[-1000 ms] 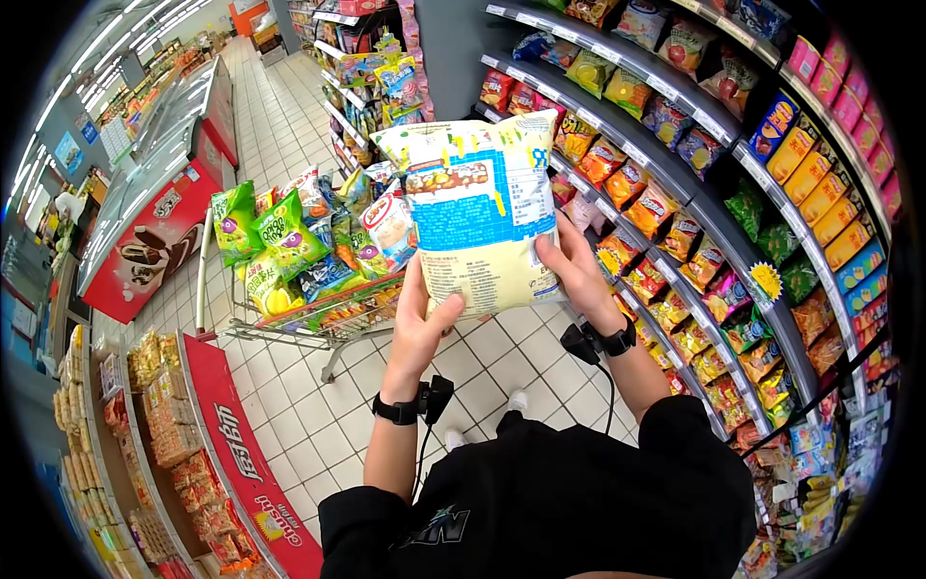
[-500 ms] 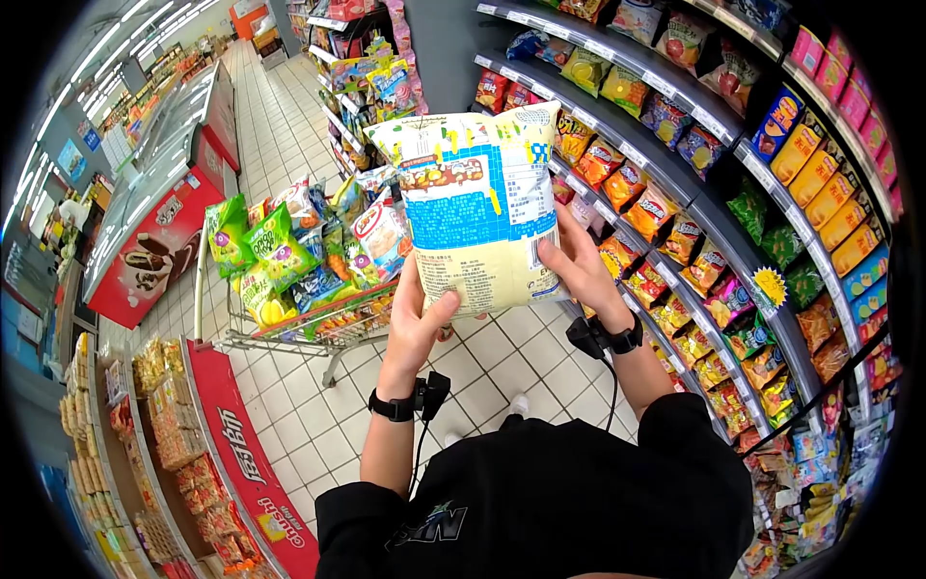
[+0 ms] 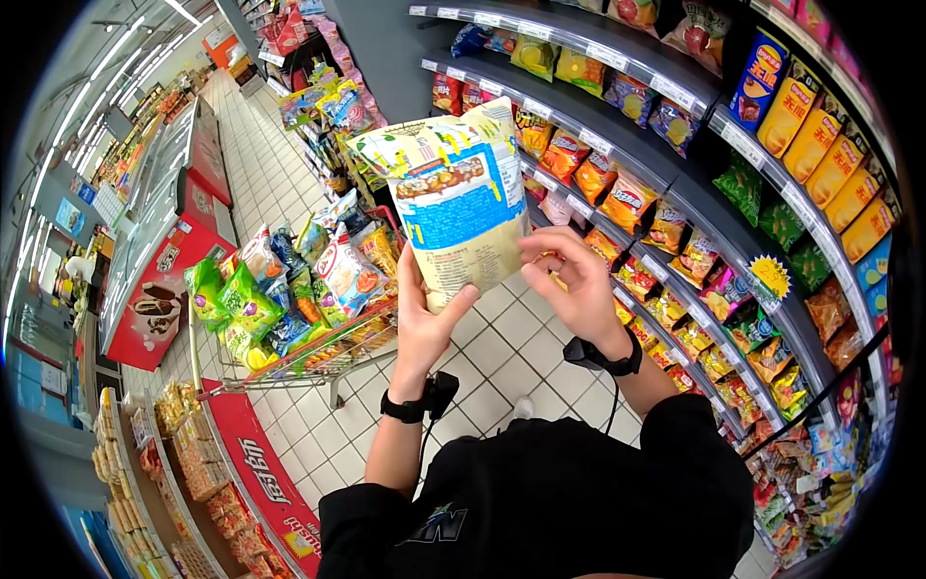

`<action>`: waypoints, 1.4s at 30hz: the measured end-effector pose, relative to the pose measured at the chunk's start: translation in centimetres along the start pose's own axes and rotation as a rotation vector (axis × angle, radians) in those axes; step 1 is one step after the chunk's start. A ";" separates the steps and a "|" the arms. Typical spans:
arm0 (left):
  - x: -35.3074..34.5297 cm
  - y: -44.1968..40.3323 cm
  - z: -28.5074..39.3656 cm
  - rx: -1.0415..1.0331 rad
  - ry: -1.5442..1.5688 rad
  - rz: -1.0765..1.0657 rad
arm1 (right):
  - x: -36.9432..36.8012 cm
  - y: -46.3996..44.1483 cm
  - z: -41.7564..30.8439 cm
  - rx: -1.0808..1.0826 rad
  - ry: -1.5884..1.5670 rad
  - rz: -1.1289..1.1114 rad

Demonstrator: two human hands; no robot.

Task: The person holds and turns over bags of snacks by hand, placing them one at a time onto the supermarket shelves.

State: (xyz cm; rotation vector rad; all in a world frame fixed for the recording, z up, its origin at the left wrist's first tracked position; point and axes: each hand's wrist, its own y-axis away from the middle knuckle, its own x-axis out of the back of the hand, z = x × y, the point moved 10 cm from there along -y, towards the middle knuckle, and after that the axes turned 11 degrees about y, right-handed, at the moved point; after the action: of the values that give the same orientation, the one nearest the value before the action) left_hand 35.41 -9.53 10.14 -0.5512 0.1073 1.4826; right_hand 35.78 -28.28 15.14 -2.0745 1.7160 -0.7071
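Observation:
A cream snack bag (image 3: 458, 203) with a blue printed panel is held upright in front of me. My left hand (image 3: 427, 314) grips its lower left side, thumb over the front. Just off the bag's lower right edge is my right hand (image 3: 576, 289), its fingers curved and apart with nothing in them. Left of the bag stands a shopping cart (image 3: 333, 362) heaped with snack bags, among them green ones (image 3: 249, 301) and a white and red one (image 3: 352, 275).
Curved shelves (image 3: 666, 183) full of chip bags rise on the right. A red freezer (image 3: 145, 314) stands at the left. Below it is a packaged-food shelf with a red edge (image 3: 260, 463). A snack rack (image 3: 328, 125) stands behind the cart.
My right hand has let go of the bag and moved slightly away from it. The bag, now in my left hand alone, has turned a little. The view has swung to the right.

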 end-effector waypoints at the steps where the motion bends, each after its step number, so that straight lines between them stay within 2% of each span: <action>1: -0.7 -0.2 -0.5 0.006 -0.002 0.001 | 0.3 -0.1 0.1 0.007 0.018 -0.020; 9: -5.7 -2.1 -1.6 -0.070 -0.081 -0.166 | 2.9 -1.3 3.2 -0.028 0.100 0.030; 11: -6.4 -2.4 -1.2 -0.113 -0.254 -0.219 | 3.3 -1.5 5.2 -0.092 0.031 0.070; 15: -7.4 -3.0 -1.3 -0.115 -0.394 -0.303 | 3.4 -2.4 6.9 -0.087 -0.002 0.133; 17: -7.8 -3.7 -1.1 -0.123 -0.381 -0.329 | 3.1 -3.2 7.8 -0.175 -0.111 0.113; 19: -8.6 -4.3 -1.3 -0.164 -0.518 -0.437 | 3.3 -4.5 7.6 -0.152 -0.098 0.126; 25: -7.9 -8.4 -1.5 -0.222 -0.446 -0.525 | 4.7 -8.7 9.4 -0.142 0.020 0.258; 27: -5.9 -10.8 -2.0 -0.164 -0.307 -0.478 | 4.5 -10.7 9.8 -0.140 0.028 0.277; 29: -3.7 -13.0 -1.4 -0.223 -0.269 -0.437 | 3.7 -13.0 9.9 -0.128 0.015 0.273; 32: 2.4 -17.2 -0.9 -0.271 -0.245 -0.179 | 1.7 -16.0 10.8 -0.144 0.044 0.189; 35: 7.3 -20.5 -1.0 -0.269 -0.245 -0.030 | -0.8 -18.1 12.6 -0.180 0.036 0.112; 42: 11.6 -24.7 -2.2 -0.238 -0.103 -0.060 | -5.6 -21.5 14.8 -0.145 0.112 -0.107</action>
State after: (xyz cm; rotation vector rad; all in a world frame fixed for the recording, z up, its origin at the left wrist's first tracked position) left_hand 60.90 0.41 10.63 -0.6625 -0.1676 1.4708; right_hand 60.84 -19.13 14.38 -2.2794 1.7747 -0.7642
